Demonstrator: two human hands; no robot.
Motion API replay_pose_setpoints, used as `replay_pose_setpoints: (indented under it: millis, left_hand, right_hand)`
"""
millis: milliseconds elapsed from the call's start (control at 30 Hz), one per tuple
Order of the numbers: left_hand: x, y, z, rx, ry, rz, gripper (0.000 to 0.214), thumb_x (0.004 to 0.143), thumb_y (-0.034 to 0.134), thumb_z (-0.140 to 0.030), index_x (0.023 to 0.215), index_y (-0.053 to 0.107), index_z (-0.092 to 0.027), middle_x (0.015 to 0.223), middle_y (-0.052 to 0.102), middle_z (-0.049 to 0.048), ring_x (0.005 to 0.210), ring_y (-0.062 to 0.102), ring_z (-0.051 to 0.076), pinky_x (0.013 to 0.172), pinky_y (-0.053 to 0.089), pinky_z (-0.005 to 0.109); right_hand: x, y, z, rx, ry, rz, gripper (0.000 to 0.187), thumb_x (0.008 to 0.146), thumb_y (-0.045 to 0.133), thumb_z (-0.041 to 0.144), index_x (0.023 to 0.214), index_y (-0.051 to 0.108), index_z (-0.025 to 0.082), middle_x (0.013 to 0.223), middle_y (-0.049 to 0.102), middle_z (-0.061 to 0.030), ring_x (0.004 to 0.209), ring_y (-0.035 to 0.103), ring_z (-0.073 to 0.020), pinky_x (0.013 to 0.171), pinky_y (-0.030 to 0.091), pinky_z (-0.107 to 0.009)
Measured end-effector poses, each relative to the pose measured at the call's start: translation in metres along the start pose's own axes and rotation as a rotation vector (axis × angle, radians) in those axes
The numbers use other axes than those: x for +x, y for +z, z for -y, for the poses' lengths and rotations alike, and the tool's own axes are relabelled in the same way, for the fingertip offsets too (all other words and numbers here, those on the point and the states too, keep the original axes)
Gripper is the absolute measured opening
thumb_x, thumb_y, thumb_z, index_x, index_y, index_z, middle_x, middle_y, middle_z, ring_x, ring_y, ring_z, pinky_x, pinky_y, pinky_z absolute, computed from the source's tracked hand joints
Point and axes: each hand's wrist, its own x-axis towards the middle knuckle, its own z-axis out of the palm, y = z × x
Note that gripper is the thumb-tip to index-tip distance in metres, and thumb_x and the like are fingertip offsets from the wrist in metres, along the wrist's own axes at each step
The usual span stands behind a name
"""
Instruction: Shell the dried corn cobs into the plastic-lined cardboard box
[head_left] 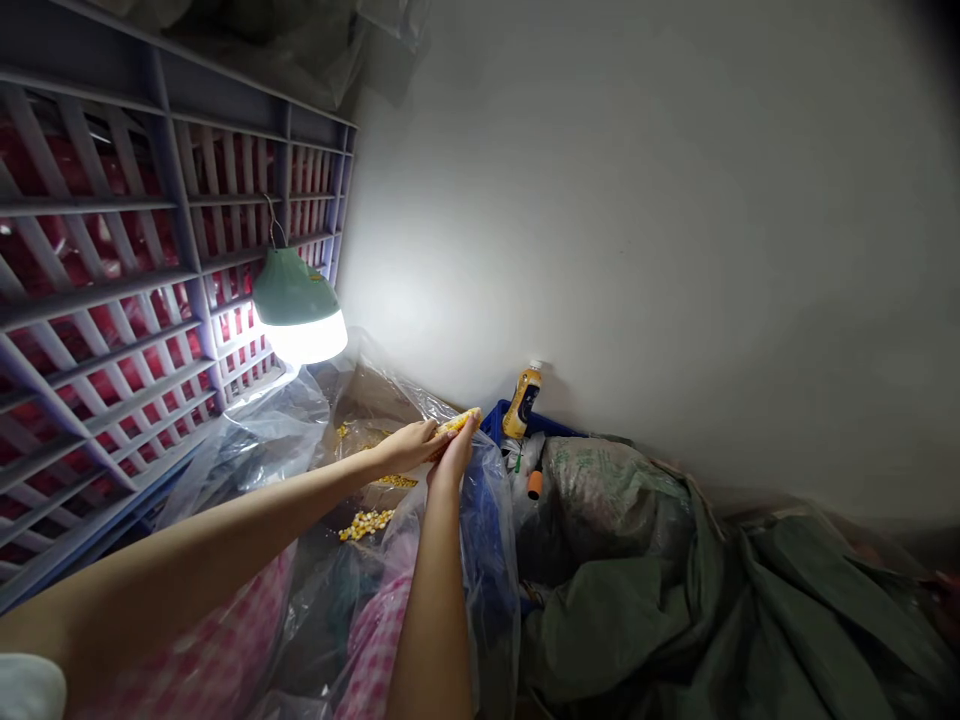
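Observation:
An ear of corn [457,421], yellow and partly pale, is held between both hands above a clear plastic-lined box. My left hand [409,446] closes on its near end, with the fingers partly hidden. My right hand [453,458] wraps round it from below and the right side, its fingertips near the far end. Under the hands, loose corn kernels [366,524] lie in a small heap on the bottom of the box, and more are scattered farther back. The clear plastic sheet [487,520] hangs over the box's right side.
A lit green lamp [300,310] hangs by a wire from a slatted purple crate [196,290] at left. Behind the hands, a yellow bottle [522,402] stands by the white wall [637,250]. A stuffed bag [619,480] and dark green cloth [622,620] lie at right.

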Motion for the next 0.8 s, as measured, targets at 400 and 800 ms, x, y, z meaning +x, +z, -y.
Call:
replay_pose_setpoints:
  millis: [400, 800]
  left_hand:
    - [0.01, 0.024, -0.008, -0.195, -0.125, -0.156, 0.076, 0.085, 0.003, -0.055, 0.098, 0.064, -0.011, 0.098, 0.066, 0.0148, 0.094, 0.06, 0.025, 0.077, 0.042, 0.03]
    - [0.015, 0.029, -0.007, -0.181, -0.159, -0.174, 0.074, 0.084, 0.013, -0.056, 0.072, 0.068, -0.007, 0.071, 0.066, 0.016, 0.072, 0.062, 0.026, 0.065, 0.041, 0.031]
  right_hand:
    - [-0.009, -0.004, 0.018, -0.04, 0.016, -0.13, 0.05, 0.063, 0.06, 0.052, 0.091, 0.062, 0.011, 0.094, 0.066, -0.0117, 0.087, 0.061, -0.0219, 0.069, 0.048, -0.026]
    - [-0.009, -0.009, 0.011, -0.113, 0.006, -0.233, 0.042, 0.066, 0.057, 0.048, 0.083, 0.065, 0.01, 0.083, 0.068, -0.0112, 0.077, 0.063, -0.0218, 0.062, 0.047, -0.026]
